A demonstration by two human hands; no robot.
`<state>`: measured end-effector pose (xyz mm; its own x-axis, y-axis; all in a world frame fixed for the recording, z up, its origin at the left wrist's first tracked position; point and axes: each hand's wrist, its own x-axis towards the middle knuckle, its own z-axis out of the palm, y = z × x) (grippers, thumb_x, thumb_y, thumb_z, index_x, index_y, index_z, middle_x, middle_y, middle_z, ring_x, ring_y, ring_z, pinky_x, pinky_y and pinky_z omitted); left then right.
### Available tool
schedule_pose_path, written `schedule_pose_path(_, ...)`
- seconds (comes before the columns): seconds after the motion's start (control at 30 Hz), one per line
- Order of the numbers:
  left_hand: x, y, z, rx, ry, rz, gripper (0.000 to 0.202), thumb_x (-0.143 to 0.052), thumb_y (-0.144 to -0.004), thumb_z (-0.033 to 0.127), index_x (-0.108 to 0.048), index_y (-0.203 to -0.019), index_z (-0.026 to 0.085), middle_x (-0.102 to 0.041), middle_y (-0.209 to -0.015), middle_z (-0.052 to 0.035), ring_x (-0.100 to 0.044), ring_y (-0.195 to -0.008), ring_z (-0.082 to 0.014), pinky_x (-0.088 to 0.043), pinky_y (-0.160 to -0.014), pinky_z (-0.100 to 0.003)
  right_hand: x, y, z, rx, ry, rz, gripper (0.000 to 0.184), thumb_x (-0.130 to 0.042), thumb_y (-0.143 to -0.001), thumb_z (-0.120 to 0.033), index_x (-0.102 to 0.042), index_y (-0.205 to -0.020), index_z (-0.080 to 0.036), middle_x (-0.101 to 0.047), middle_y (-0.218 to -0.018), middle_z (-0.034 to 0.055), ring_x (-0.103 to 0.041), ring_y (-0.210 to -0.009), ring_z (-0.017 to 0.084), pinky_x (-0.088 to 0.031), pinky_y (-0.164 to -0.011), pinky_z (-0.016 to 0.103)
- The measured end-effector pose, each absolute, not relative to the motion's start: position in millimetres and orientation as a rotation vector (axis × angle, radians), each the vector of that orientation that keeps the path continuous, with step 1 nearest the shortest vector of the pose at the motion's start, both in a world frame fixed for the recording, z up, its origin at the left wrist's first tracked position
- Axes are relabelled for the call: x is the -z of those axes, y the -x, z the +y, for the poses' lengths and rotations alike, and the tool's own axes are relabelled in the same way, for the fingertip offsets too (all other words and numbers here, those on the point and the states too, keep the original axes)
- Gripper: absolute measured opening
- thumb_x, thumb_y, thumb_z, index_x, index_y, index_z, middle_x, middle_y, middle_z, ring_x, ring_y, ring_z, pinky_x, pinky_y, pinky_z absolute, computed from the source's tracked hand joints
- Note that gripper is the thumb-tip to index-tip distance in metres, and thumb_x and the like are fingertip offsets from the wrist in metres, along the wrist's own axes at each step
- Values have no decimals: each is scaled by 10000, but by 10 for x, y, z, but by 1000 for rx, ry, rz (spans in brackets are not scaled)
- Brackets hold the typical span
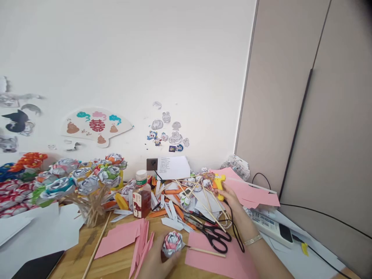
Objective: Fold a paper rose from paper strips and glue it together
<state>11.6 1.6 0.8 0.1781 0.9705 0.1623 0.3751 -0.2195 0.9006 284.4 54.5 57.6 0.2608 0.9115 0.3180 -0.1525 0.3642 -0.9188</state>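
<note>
A pink and white paper flower (173, 243) is gripped in my left hand (157, 260) at the front of the table. Its thin wooden stick (207, 252) points right, over a pink sheet (221, 268). My right hand (230, 196) is wrapped round a yellow hot glue gun (219, 185), raised over the clutter, with its nozzle facing left. From the gun a black cord hangs down past the wrist. Black-handled scissors (216, 237) lie between my hands. Left of the flower is a stack of pink paper strips (139, 240).
Finished paper flowers (84, 174) crowd the left side. A clear jar (142, 195) stands mid-table, beside folded white and orange paper strips (171, 209). A white power strip (273, 228) with cords lies at right. A black phone-like slab (40, 265) rests front left.
</note>
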Motion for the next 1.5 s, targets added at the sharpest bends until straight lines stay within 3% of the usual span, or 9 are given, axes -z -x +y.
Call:
schedule_pose_path(0.07,-13,-115,21,-1040,-1707,1278,404,-602,-707,446,-611,-1019,189,-711,-1007,-73,-651,-941,-275,-502,-835,-351,-552,-2703,600,-1023,853,-985,459,-758,-626,-346,-611,-1042,-218,-667,-917,13,-634,-834,204,-504,-735,289)
schedule_pose_path(0.23,-6,-123,20,-1065,-1684,1290,393,-614,-705,456,-616,-993,190,-716,-964,-68,-656,-908,-275,-504,-827,-360,-387,-2550,601,-1075,814,-1097,272,-672,-727,-373,-584,-933,-220,-586,-709,-38,-575,-666,153,-471,-633,253)
schedule_pose_path(0.4,35,-39,128,-1176,-1619,1391,467,-626,-658,528,-603,-990,200,-714,-987,-82,-651,-945,-300,-503,-860,-413,-288,-2430,549,-957,959,-1441,189,-582,-780,-295,-586,-947,-206,-619,-873,4,-584,-832,192,-470,-762,303)
schedule_pose_path(0.5,54,49,227,-1320,-1522,1492,565,-643,-610,574,-590,-1007,176,-701,-1030,-117,-637,-985,-331,-491,-888,-456,-188,-2285,546,-723,1030,-1709,326,-544,-785,-184,-562,-1109,-220,-609,-1088,43,-563,-985,214,-443,-861,334)
schedule_pose_path(0.63,84,122,312,-1379,-1423,1538,698,-633,-580,626,-559,-1061,127,-676,-1078,-163,-627,-1003,-347,-495,-876,-470,-5,-2133,528,-322,1110,-2100,489,-488,-774,-43,-533,-1220,-240,-572,-1182,60,-517,-1050,223,-402,-915,360)
schedule_pose_path(0.9,147,121,336,-1430,-1472,1502,645,-648,-607,632,-598,-1023,141,-700,-1027,-140,-629,-1004,-351,-512,-827,-453,135,-2050,486,-115,1192,-2351,447,-582,-853,-232,-482,-1287,-263,-562,-1168,44,-501,-1054,232,-403,-910,370)
schedule_pose_path(1.17,47,78,295,-1355,-1450,1537,773,-615,-574,671,-543,-1106,115,-649,-1139,-178,-599,-1063,-362,-467,-917,-480,130,-2045,492,-108,1141,-2412,468,-574,-852,-214,-470,-1308,-241,-552,-1171,66,-523,-1051,232,-423,-926,377)
schedule_pose_path(1.5,93,65,291,-1373,-1488,1554,694,-634,-599,615,-565,-1106,148,-637,-1176,-159,-566,-1128,-361,-463,-933,-482,82,-2063,478,-172,1116,-2416,491,-561,-844,-182,-463,-1323,-226,-550,-1157,75,-528,-1050,226,-438,-922,360)
